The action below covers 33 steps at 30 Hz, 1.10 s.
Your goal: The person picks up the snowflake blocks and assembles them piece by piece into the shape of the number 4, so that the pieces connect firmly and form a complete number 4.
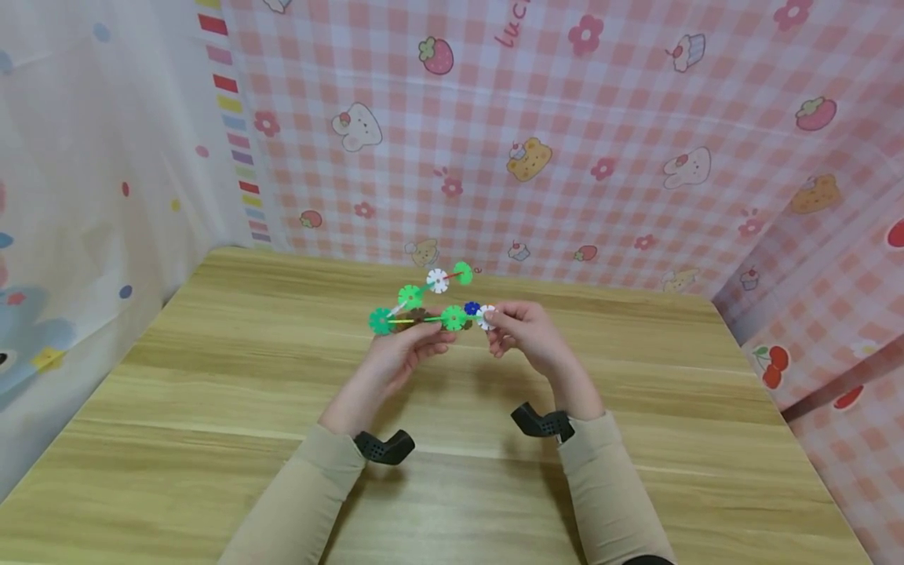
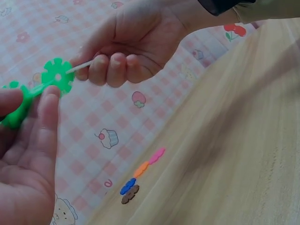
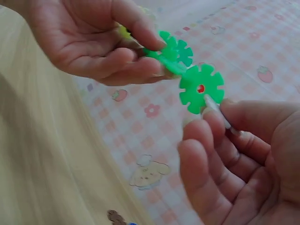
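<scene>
My left hand (image 1: 397,358) holds a chain of notched plastic discs between thumb and fingers, at a bright green disc (image 1: 453,318). The chain bends back from a teal disc (image 1: 381,320) through a green disc (image 1: 410,296) and a white disc (image 1: 437,280) to another green disc (image 1: 462,272). My right hand (image 1: 531,337) pinches a white notched disc (image 1: 486,317) between thumb and fingers. In the right wrist view this white disc (image 3: 216,112) meets the notched green disc (image 3: 201,89) edge-on, near its centre.
Loose flower-shaped discs lie on the wooden table (image 1: 452,502) towards its back edge: a pink disc (image 2: 157,155), an orange disc (image 2: 141,169), a blue disc (image 2: 128,186) and a brown disc (image 2: 131,194). A pink checked cloth (image 1: 480,102) hangs behind the table.
</scene>
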{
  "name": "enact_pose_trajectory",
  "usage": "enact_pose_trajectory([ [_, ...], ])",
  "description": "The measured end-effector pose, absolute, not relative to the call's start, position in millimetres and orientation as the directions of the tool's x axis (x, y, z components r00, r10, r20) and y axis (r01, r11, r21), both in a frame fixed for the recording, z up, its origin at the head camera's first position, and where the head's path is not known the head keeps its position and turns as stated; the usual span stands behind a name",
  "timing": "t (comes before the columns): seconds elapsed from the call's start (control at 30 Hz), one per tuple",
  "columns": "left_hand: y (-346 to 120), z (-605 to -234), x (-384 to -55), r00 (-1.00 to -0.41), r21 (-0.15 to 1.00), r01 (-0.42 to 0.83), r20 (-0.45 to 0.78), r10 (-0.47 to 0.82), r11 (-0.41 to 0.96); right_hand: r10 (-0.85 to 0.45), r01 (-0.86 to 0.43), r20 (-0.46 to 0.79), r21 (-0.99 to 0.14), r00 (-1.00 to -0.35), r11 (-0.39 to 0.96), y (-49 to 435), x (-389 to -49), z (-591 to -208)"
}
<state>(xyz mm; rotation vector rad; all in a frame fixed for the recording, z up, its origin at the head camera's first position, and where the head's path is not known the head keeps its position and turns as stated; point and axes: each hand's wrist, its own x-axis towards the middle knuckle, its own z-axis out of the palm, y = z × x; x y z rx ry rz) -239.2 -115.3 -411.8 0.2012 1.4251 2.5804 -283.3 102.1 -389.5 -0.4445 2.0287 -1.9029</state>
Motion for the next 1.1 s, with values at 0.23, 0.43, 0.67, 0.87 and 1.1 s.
enact_pose_trajectory([
  [0.23, -113, -410, -241, -0.979, 0.857, -0.068, 0.042, 0.200, -0.511, -0.432, -0.021, -0.004, -0.998, -0.902, 0.054, 99, -282, -389],
  [0.43, -112, -410, -242, -0.963, 0.889, -0.059, 0.069, 0.260, -0.455, -0.421, -0.046, 0.021, -0.998, -0.907, 0.050, 101, -281, -386],
  [0.67, -113, -413, -243, -0.953, 0.905, -0.069, 0.064, 0.295, -0.419, -0.432, -0.064, 0.029, -0.996, -0.901, 0.068, 105, -282, -384],
  [0.87, -114, -413, -241, -0.949, 0.916, -0.063, 0.068, 0.309, -0.395, -0.437, -0.060, 0.021, -0.995, -0.899, 0.077, 107, -282, -384],
  [1.1, -115, -413, -241, -0.953, 0.913, -0.068, 0.060, 0.298, -0.401, -0.404, -0.018, -0.013, -0.997, -0.914, 0.071, 110, -287, -390],
])
